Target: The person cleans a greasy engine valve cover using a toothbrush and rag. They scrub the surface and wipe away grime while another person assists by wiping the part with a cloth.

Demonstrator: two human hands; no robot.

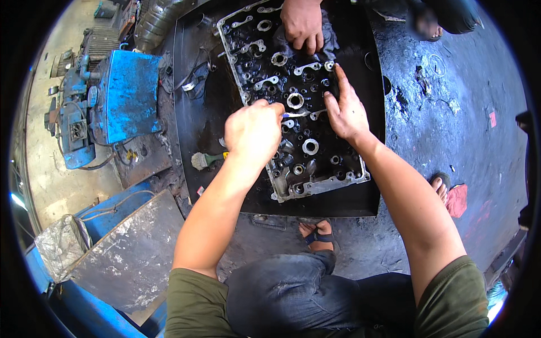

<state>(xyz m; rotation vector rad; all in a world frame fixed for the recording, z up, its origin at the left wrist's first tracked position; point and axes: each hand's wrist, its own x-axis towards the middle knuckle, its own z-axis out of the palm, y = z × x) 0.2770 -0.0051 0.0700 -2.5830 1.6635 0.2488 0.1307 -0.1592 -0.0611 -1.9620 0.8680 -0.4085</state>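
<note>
An oily engine cylinder head (324,186) lies on a black metal table, with pale round bosses and small arms rising from its dark surface. Over its middle, my left hand (255,132) is closed around a slim tool (295,115) with a blue part and a pale tip. Its handle is mostly hidden in the fist, so its kind is unclear. My right hand (348,112) rests on the right side of the cylinder head, fingers stretched out and nothing in the palm. The index fingertip reaches a round boss (330,66).
A co-worker's hand (304,27) presses a dark rag (332,44) on the casting's far end. A paintbrush (205,160) lies left of my left forearm. Blue machinery (132,96) stands further left. Someone's foot (439,188) is near a red cloth (457,200) at right.
</note>
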